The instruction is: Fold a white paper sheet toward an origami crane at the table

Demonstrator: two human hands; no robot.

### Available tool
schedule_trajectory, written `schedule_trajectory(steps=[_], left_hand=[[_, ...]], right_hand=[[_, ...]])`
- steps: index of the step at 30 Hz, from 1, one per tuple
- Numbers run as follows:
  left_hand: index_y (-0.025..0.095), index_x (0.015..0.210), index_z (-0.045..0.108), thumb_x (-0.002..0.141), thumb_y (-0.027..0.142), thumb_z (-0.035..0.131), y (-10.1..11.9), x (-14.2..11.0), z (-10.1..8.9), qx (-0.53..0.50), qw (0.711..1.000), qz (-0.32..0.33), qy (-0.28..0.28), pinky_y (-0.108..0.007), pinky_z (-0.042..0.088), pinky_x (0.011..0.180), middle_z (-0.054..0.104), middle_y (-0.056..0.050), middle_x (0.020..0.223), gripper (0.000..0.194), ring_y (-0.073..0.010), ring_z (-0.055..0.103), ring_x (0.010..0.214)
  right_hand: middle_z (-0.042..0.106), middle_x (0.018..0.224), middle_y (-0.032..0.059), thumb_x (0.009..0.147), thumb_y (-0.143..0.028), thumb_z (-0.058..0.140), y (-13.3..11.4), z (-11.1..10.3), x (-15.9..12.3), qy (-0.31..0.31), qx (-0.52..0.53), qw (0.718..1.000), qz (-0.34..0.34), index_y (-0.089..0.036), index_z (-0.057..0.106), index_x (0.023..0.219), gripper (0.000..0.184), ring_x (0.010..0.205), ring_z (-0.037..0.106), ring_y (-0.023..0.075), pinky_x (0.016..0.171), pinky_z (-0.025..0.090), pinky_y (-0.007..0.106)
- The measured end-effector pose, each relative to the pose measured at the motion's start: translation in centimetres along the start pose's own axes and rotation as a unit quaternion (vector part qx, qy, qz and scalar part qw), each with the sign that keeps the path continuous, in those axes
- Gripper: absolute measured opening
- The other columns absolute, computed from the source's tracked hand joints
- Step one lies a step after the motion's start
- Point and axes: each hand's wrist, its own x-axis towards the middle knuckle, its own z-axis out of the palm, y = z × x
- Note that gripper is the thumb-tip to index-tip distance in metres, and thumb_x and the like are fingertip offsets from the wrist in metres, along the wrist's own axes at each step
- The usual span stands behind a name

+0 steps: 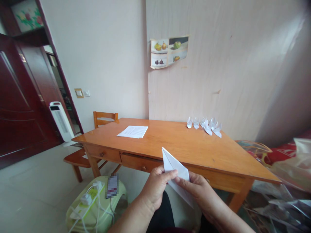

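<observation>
Both of my hands grip a folded sheet of white paper (170, 160), held up in front of the table's near edge. It has a sharp point at the top and slanting creases. My left hand (157, 184) pinches its left side, the thumb lying across the front. On the lower right side, my right hand (194, 185) presses with its thumb, the other fingers behind the paper. Several folded paper figures (208, 127) stand grouped at the table's back right. A stack of printed paper sheets (133, 131) lies at the back left.
The wooden table (165, 137) has front drawers, with a chair (104, 118) at its left end. A pale green stool (97, 207) at lower left carries a power strip (84, 204), cords and a phone (112, 186). Plastic bags (286, 210) lie at right.
</observation>
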Motion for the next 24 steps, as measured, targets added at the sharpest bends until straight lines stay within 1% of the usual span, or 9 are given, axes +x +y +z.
schedule_trajectory(steps=[4,8,11,16,20,24], left_hand=[[0.009,0.091,0.076,0.070,0.032,0.081,-0.3,-0.2,0.5,-0.006,1.000,-0.012,0.009,-0.034,0.050,0.079,0.075,-0.013,0.084,0.032,-0.0245,0.067,0.080],[0.009,0.093,0.075,0.071,0.032,0.081,-0.3,-0.1,0.5,-0.030,0.999,-0.015,0.011,-0.032,0.049,0.075,0.074,-0.013,0.083,0.032,-0.0229,0.066,0.077],[0.010,0.090,0.075,0.073,0.034,0.080,-0.2,0.1,0.3,-0.049,0.999,-0.016,0.010,-0.031,0.049,0.073,0.074,-0.012,0.082,0.030,-0.0210,0.066,0.074],[0.008,0.088,0.075,0.071,0.036,0.082,-0.3,-0.1,0.5,-0.044,0.998,-0.020,0.026,-0.031,0.049,0.072,0.073,-0.013,0.081,0.033,-0.0207,0.065,0.073],[0.008,0.087,0.075,0.068,0.038,0.084,-0.5,-0.3,0.6,-0.046,0.998,-0.028,0.027,-0.031,0.048,0.071,0.073,-0.014,0.081,0.036,-0.0207,0.065,0.072],[0.009,0.082,0.074,0.067,0.038,0.085,-0.1,-0.1,0.4,-0.050,0.998,-0.023,0.037,-0.029,0.047,0.067,0.071,-0.010,0.074,0.034,-0.0178,0.062,0.066]], right_hand=[[0.069,0.073,0.0050,0.069,-0.059,0.078,0.1,-0.2,-0.1,-0.014,0.022,1.000,0.006,-0.015,0.068,0.079,0.046,0.065,0.064,0.0188,0.067,0.048,0.031],[0.070,0.074,0.0049,0.072,-0.053,0.078,-0.1,-0.3,-0.6,-0.028,0.037,0.999,0.015,-0.015,0.068,0.083,0.041,0.066,0.065,0.0185,0.066,0.048,0.030],[0.070,0.075,0.0057,0.072,-0.054,0.078,-0.2,-0.2,-1.0,-0.035,0.035,0.998,0.030,-0.016,0.068,0.082,0.041,0.066,0.065,0.0186,0.063,0.047,0.028],[0.071,0.077,0.0061,0.076,-0.054,0.076,-0.3,-0.1,-1.4,-0.039,0.035,0.998,0.027,-0.015,0.068,0.086,0.040,0.068,0.066,0.0196,0.067,0.048,0.029],[0.070,0.074,0.0053,0.075,-0.055,0.076,-0.3,-0.1,-1.4,-0.023,0.031,0.999,0.028,-0.016,0.067,0.084,0.041,0.064,0.064,0.0181,0.063,0.047,0.028],[0.071,0.075,0.0057,0.075,-0.053,0.077,-0.2,-0.1,-1.4,-0.027,0.030,0.999,0.032,-0.015,0.068,0.084,0.040,0.060,0.061,0.0156,0.059,0.044,0.026]])
